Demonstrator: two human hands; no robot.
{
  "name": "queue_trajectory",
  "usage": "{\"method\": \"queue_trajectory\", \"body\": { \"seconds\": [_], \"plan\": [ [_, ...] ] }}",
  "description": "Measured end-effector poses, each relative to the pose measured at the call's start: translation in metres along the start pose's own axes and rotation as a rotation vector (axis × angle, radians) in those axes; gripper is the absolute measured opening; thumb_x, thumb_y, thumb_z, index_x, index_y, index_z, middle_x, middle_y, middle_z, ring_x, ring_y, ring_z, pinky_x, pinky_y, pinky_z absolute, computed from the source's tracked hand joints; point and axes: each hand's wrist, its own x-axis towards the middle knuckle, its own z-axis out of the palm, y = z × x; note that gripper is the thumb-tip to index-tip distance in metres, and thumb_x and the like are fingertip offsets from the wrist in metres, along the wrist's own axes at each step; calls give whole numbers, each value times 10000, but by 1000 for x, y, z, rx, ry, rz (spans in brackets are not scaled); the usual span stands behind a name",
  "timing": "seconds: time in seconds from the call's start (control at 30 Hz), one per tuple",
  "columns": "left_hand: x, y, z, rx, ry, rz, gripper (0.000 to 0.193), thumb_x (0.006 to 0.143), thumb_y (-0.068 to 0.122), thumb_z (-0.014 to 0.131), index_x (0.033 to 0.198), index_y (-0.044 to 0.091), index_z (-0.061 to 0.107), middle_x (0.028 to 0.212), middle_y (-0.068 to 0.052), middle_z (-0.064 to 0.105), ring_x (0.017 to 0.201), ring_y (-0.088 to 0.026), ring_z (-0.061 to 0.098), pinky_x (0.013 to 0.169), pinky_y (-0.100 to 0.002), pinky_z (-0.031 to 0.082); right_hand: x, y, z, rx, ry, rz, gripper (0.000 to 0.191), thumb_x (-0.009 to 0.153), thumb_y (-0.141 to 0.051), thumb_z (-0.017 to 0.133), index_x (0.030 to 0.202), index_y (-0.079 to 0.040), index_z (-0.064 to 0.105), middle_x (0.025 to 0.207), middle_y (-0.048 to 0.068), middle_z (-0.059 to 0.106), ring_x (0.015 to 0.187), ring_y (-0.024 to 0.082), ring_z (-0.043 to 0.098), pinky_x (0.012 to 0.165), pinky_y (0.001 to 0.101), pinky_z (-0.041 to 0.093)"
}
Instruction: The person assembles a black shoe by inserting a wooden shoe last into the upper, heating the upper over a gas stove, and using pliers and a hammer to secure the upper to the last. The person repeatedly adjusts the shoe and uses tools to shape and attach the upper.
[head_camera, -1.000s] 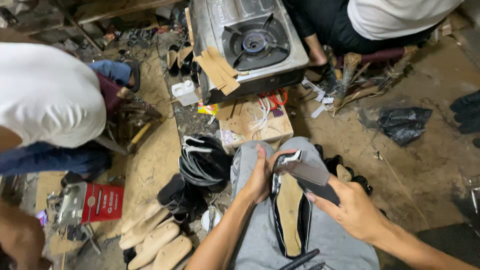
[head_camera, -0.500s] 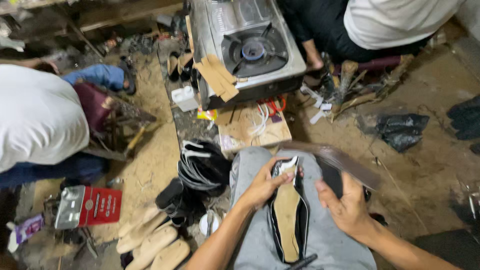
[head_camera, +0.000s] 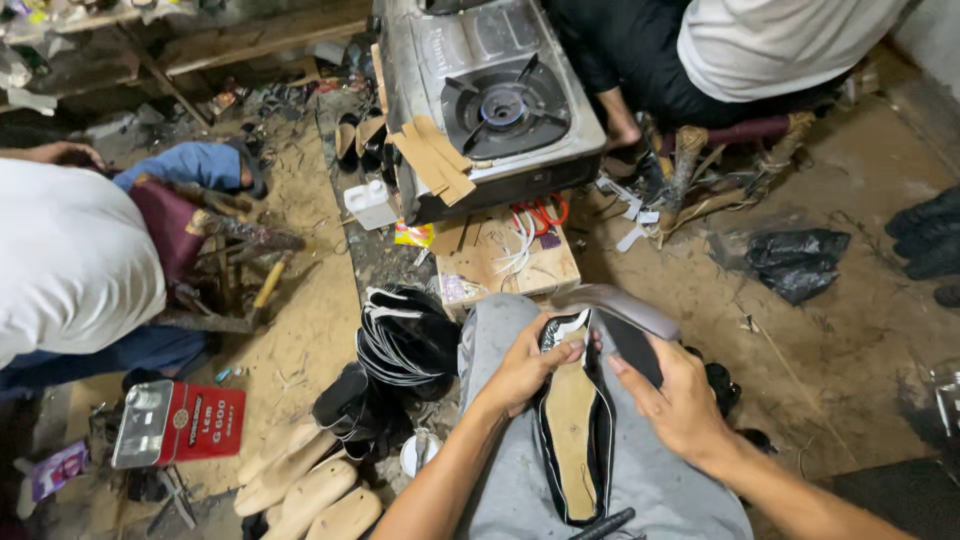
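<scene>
A left hand (head_camera: 525, 365) pinches the toe of a light, floppy shoe upper (head_camera: 573, 420) across the lap, while the right hand (head_camera: 680, 405) grips a stiffer dark sole piece (head_camera: 625, 320).

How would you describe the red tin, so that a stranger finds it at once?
Start at the gas stove at the top, then go down to the lower left floor. The red tin lies there beside pale wooden shoe lasts; it alone is bright red, with a shiny metal end.
</scene>
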Motion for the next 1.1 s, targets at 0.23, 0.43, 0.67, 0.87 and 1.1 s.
{"method": "queue_trajectory", "body": {
  "seconds": [0.23, 0.43, 0.67, 0.87, 1.1],
  "plan": [
    [-10, 1, 11, 44, 199, 1, 429, 909, 50, 656, 1328, 43, 568, 1088, -48, 716, 951, -123, 668, 878, -285, 545, 6, -31, -5, -135, -37, -183, 383, 911, -234, 702, 1232, -31, 653, 751, 47, 669, 542, 102, 581, 528, 292, 495],
    [-50, 49, 40, 392, 309, 209, 262, 965, 162, 712, 1144, -26, 682, 984, -25, 694, 896, -65, 603, 831, -246, 520, 4, -60, -54, 58, -88, 23, 292, 894, -214, 701, 1108, -17, 677, 715, 11, 625, 573, 73, 564, 506, 272, 498],
    [-57, 139, 75, 738, 268, 621, 388, 917, 93, 751, 1281, 20, 640, 1118, -90, 754, 1027, -149, 711, 943, -277, 538, 24, -126, -105, 221, -129, -139, 292, 994, -187, 688, 1212, 0, 633, 684, 29, 624, 551, 98, 588, 497, 278, 491],
    [-35, 150, 76, 797, 323, 659, 425, 895, 63, 755, 1306, 45, 647, 1128, -116, 771, 1023, -177, 748, 921, -290, 561, 30, -170, -109, -209, -12, -190, 224, 951, -191, 660, 1091, -17, 649, 686, 25, 629, 510, 76, 608, 463, 284, 489],
    [-28, 141, 68, 811, 352, 645, 392, 907, 77, 761, 1278, 22, 648, 1040, -107, 771, 911, -154, 731, 842, -285, 565, 45, -154, -88, -373, -179, -885, 280, 962, -190, 619, 1145, 20, 641, 900, 167, 710, 741, 306, 678, 626, 377, 521]
  ]
}}
